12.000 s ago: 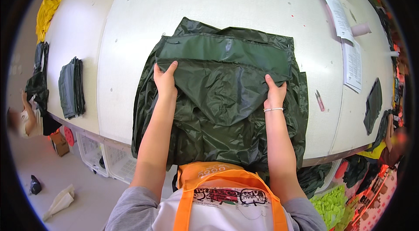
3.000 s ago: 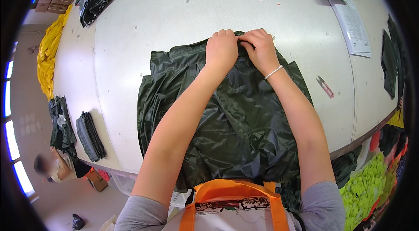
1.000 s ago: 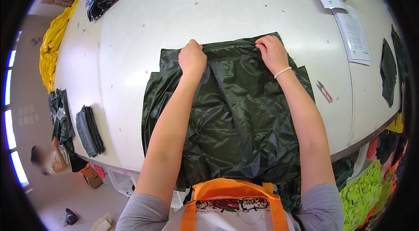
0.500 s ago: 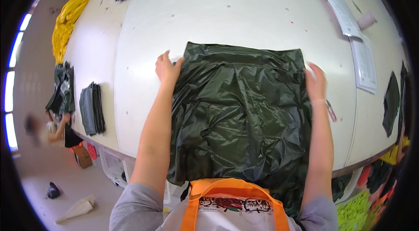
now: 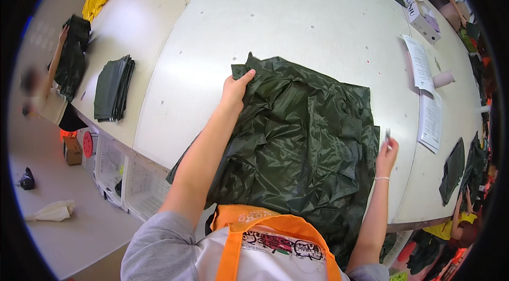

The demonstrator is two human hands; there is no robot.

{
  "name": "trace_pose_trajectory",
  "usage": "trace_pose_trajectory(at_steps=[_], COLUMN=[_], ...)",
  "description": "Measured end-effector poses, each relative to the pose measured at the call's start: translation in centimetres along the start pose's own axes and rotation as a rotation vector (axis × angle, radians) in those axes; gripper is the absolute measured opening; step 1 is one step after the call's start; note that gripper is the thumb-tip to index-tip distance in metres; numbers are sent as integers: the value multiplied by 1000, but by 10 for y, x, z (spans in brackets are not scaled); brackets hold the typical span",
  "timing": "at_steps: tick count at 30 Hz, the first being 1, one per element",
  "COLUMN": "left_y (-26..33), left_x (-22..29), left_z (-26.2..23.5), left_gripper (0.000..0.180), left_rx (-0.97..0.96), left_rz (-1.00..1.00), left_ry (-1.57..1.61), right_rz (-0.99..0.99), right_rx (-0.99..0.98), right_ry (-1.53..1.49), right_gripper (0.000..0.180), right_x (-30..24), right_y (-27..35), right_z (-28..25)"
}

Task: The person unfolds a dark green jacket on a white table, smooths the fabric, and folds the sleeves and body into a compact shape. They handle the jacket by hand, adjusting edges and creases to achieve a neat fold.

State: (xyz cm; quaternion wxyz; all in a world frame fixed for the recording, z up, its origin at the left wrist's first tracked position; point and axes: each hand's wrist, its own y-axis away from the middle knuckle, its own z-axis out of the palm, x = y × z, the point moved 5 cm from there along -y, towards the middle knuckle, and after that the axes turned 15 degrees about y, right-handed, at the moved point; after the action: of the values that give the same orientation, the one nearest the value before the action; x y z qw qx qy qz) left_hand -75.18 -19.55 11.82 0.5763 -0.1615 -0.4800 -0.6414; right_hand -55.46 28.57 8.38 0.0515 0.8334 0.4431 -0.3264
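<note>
Our left hand point(image 5: 235, 89) pinches the far left corner of the dark green garment point(image 5: 302, 143), which lies crumpled on the white table point(image 5: 297, 21). Our right hand point(image 5: 386, 149) pinches a small tool beside its right edge. We judge that the fabric should be pulled taut and the edges squared.
</note>
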Motion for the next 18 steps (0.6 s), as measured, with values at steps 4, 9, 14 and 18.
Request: trace_pose_trajectory(at_steps=[4, 9, 14, 18], left_y=[83, 144, 177, 188], left_x=[21, 41, 42, 40], left_z=[22, 33, 25, 20], left_gripper=[19, 15, 12, 13], left_rx=[-104, -296, -362, -428], left_rz=[209, 393, 405, 455], left_ry=[65, 52, -21, -61], right_rz=[-211, -488, -493, -487], right_rx=[-283, -314, -324, -416], right_ry=[-170, -463, -578, -470], right_gripper=[22, 25, 19, 15], right_x=[-206, -318, -367, -377], right_y=[43, 92, 109, 115], right_z=[-3, 2, -4, -14])
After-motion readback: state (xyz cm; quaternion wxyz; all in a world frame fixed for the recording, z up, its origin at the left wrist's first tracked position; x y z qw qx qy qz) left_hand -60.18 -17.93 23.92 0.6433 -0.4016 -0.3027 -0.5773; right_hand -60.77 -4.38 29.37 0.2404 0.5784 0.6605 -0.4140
